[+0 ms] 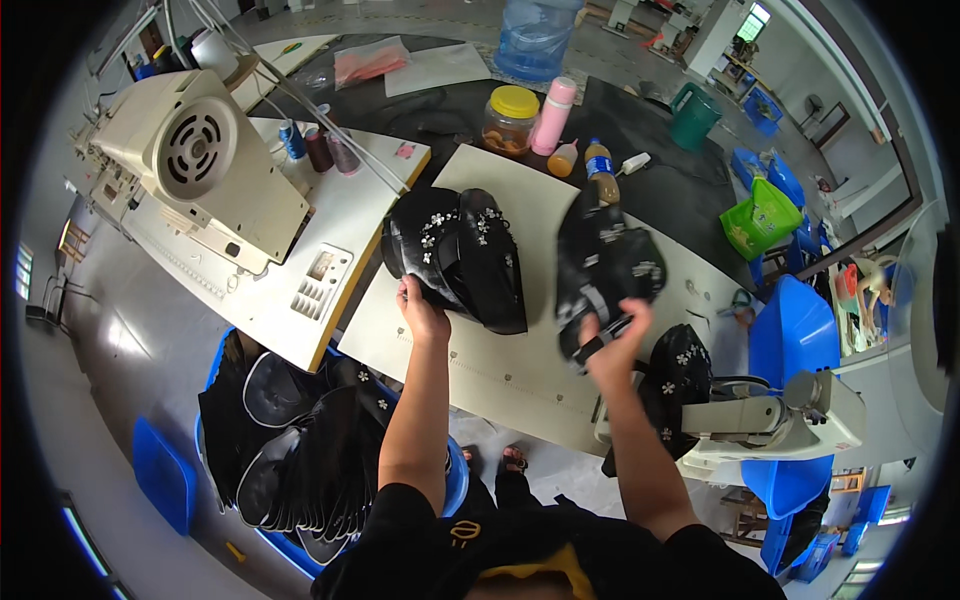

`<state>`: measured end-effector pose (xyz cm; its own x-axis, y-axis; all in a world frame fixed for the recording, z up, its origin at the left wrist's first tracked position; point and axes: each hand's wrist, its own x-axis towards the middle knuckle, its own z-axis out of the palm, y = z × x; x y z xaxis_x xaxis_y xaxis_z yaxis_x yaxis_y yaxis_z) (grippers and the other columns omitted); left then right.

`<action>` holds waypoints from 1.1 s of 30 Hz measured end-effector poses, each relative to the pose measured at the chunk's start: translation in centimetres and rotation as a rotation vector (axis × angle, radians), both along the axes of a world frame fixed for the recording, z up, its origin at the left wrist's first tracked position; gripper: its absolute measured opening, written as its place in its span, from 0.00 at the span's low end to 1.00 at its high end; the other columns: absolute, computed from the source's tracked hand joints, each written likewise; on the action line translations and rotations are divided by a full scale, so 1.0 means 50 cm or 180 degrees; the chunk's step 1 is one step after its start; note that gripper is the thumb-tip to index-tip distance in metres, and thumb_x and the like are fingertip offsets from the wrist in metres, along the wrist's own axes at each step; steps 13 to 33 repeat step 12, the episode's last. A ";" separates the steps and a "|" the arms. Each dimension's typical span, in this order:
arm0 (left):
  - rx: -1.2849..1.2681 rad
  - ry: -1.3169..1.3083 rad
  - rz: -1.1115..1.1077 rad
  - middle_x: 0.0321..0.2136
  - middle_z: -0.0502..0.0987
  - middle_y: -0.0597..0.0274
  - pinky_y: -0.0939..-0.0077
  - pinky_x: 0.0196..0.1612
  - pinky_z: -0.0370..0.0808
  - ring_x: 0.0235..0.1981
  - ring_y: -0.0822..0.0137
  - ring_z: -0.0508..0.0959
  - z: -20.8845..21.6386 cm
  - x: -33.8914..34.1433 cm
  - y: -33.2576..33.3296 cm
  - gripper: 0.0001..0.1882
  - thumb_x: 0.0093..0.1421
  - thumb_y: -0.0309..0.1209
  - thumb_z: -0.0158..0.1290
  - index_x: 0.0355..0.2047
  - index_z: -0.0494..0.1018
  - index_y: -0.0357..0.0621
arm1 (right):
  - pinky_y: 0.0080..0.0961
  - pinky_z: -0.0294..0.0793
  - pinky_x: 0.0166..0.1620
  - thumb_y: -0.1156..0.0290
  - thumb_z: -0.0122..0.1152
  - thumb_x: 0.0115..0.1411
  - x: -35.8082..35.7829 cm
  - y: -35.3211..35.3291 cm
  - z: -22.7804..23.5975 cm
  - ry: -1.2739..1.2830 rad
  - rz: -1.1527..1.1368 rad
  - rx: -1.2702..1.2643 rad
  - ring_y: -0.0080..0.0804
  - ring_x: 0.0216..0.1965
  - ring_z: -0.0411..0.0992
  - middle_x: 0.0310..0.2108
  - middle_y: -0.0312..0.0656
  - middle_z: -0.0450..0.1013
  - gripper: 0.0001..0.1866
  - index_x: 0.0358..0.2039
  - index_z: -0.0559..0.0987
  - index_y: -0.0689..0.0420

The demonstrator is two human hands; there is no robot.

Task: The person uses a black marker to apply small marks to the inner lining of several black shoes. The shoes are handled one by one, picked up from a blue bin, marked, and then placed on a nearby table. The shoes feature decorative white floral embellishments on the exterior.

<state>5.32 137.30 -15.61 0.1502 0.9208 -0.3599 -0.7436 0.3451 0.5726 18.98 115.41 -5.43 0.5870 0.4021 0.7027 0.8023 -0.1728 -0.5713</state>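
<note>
My left hand (424, 312) grips the near edge of a stack of black shoe uppers (470, 265) with silver flower ornaments, resting on the white tabletop (540, 225). Its thumb shows on top; the other fingers are mostly hidden. To the right, my right hand (615, 350) pinches another black upper (600, 265), also with silver flowers, which is held over the table and smeared by motion. Beyond my right wrist, more flowered black uppers (682, 370) hang at the arm of a sewing machine (765, 415).
A larger sewing machine (215, 155) stands left on a white table with thread spools (318, 150). Behind the work lie a yellow-lidded jar (510, 120), pink flask (554, 115) and drink bottle (600, 170). Below left, a blue bin (275, 540) holds many black pieces.
</note>
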 end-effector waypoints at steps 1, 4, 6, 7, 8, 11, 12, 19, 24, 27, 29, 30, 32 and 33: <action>0.0061 -0.0082 -0.0072 0.50 0.66 0.56 0.58 0.54 0.65 0.50 0.59 0.68 -0.007 0.008 0.000 0.20 0.64 0.40 0.41 0.51 0.57 0.43 | 0.30 0.61 0.50 0.77 0.64 0.44 -0.034 -0.003 -0.015 0.0326 0.0412 -0.0136 0.36 0.43 0.61 0.42 0.45 0.58 0.30 0.45 0.59 0.59; 0.0225 -0.0206 -0.0333 0.48 0.68 0.57 0.60 0.54 0.65 0.49 0.59 0.69 -0.044 0.031 -0.006 0.19 0.64 0.42 0.40 0.50 0.60 0.43 | 0.33 0.70 0.37 0.74 0.66 0.42 -0.077 0.057 -0.078 0.0320 0.1179 -0.0263 0.42 0.31 0.69 0.33 0.47 0.67 0.30 0.44 0.62 0.58; 0.0170 -0.0121 -0.0442 0.47 0.68 0.59 0.61 0.54 0.65 0.49 0.60 0.69 -0.025 0.044 -0.019 0.19 0.64 0.43 0.40 0.49 0.61 0.44 | 0.36 0.70 0.35 0.73 0.67 0.42 -0.081 0.087 -0.078 0.0259 0.1200 -0.0462 0.48 0.31 0.70 0.31 0.48 0.69 0.29 0.44 0.64 0.57; 0.0154 -0.0072 -0.0520 0.47 0.69 0.59 0.61 0.54 0.65 0.49 0.60 0.69 -0.014 0.052 -0.027 0.19 0.64 0.43 0.40 0.48 0.62 0.44 | 0.36 0.70 0.33 0.73 0.67 0.42 -0.082 0.097 -0.065 0.0199 0.1123 -0.0421 0.50 0.31 0.70 0.29 0.48 0.70 0.28 0.43 0.64 0.57; 0.0535 -0.0404 -0.0792 0.46 0.69 0.61 0.62 0.53 0.65 0.48 0.60 0.69 -0.020 0.052 -0.020 0.18 0.64 0.43 0.39 0.48 0.64 0.45 | 0.38 0.70 0.32 0.73 0.67 0.42 -0.083 0.099 -0.045 0.0490 0.1111 -0.0425 0.48 0.29 0.70 0.26 0.47 0.70 0.28 0.43 0.64 0.57; 0.0904 -0.1343 -0.1874 0.57 0.61 0.56 0.53 0.59 0.59 0.57 0.57 0.63 0.033 0.038 -0.033 0.35 0.57 0.50 0.47 0.61 0.51 0.50 | 0.37 0.71 0.37 0.74 0.67 0.41 -0.085 0.085 0.046 0.0613 0.1409 -0.0465 0.45 0.34 0.73 0.31 0.47 0.72 0.28 0.43 0.65 0.53; 0.1819 -0.1444 -0.2394 0.62 0.52 0.58 0.52 0.61 0.54 0.61 0.57 0.56 0.152 0.052 -0.089 0.48 0.49 0.60 0.51 0.63 0.45 0.52 | 0.39 0.70 0.42 0.70 0.67 0.46 -0.081 0.064 0.071 0.0549 0.1510 -0.0864 0.44 0.36 0.73 0.36 0.46 0.71 0.28 0.46 0.64 0.53; 0.1819 -0.1444 -0.2394 0.62 0.52 0.58 0.52 0.61 0.54 0.61 0.57 0.56 0.152 0.052 -0.089 0.48 0.49 0.60 0.51 0.63 0.45 0.52 | 0.39 0.70 0.42 0.70 0.67 0.46 -0.081 0.064 0.071 0.0549 0.1510 -0.0864 0.44 0.36 0.73 0.36 0.46 0.71 0.28 0.46 0.64 0.53; 0.1819 -0.1444 -0.2394 0.62 0.52 0.58 0.52 0.61 0.54 0.61 0.57 0.56 0.152 0.052 -0.089 0.48 0.49 0.60 0.51 0.63 0.45 0.52 | 0.39 0.70 0.42 0.70 0.67 0.46 -0.081 0.064 0.071 0.0549 0.1510 -0.0864 0.44 0.36 0.73 0.36 0.46 0.71 0.28 0.46 0.64 0.53; 0.1819 -0.1444 -0.2394 0.62 0.52 0.58 0.52 0.61 0.54 0.61 0.57 0.56 0.152 0.052 -0.089 0.48 0.49 0.60 0.51 0.63 0.45 0.52 | 0.39 0.70 0.42 0.70 0.67 0.46 -0.081 0.064 0.071 0.0549 0.1510 -0.0864 0.44 0.36 0.73 0.36 0.46 0.71 0.28 0.46 0.64 0.53; 0.1819 -0.1444 -0.2394 0.62 0.52 0.58 0.52 0.61 0.54 0.61 0.57 0.56 0.152 0.052 -0.089 0.48 0.49 0.60 0.51 0.63 0.45 0.52 | 0.39 0.70 0.42 0.70 0.67 0.46 -0.081 0.064 0.071 0.0549 0.1510 -0.0864 0.44 0.36 0.73 0.36 0.46 0.71 0.28 0.46 0.64 0.53; 0.1819 -0.1444 -0.2394 0.62 0.52 0.58 0.52 0.61 0.54 0.61 0.57 0.56 0.152 0.052 -0.089 0.48 0.49 0.60 0.51 0.63 0.45 0.52 | 0.39 0.70 0.42 0.70 0.67 0.46 -0.081 0.064 0.071 0.0549 0.1510 -0.0864 0.44 0.36 0.73 0.36 0.46 0.71 0.28 0.46 0.64 0.53; 0.1819 -0.1444 -0.2394 0.62 0.52 0.58 0.52 0.61 0.54 0.61 0.57 0.56 0.152 0.052 -0.089 0.48 0.49 0.60 0.51 0.63 0.45 0.52 | 0.39 0.70 0.42 0.70 0.67 0.46 -0.081 0.064 0.071 0.0549 0.1510 -0.0864 0.44 0.36 0.73 0.36 0.46 0.71 0.28 0.46 0.64 0.53; 0.1819 -0.1444 -0.2394 0.62 0.52 0.58 0.52 0.61 0.54 0.61 0.57 0.56 0.152 0.052 -0.089 0.48 0.49 0.60 0.51 0.63 0.45 0.52 | 0.39 0.70 0.42 0.70 0.67 0.46 -0.081 0.064 0.071 0.0549 0.1510 -0.0864 0.44 0.36 0.73 0.36 0.46 0.71 0.28 0.46 0.64 0.53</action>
